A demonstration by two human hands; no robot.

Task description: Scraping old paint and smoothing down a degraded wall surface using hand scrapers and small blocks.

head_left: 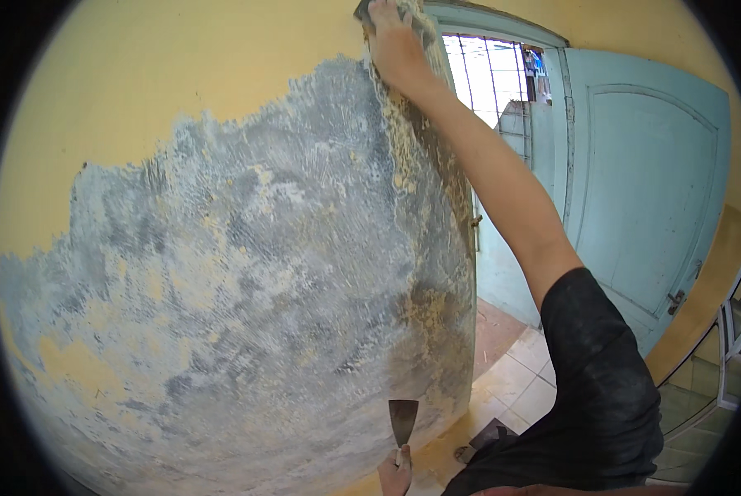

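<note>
The left hand [395, 475], its grip wrapped round the handle, holds a dark, flared metal scraper [402, 420] before the patchy grey-and-yellow wall [288, 248], long axis near vertical, blade upward. The right hand's [397, 51] grip curls over a dark flat tool [361, 11] high at the wall's edge.

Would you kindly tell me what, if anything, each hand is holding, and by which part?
The left hand grips a scraper by its handle. The right hand holds a dark object; by which part cannot be told.
</note>
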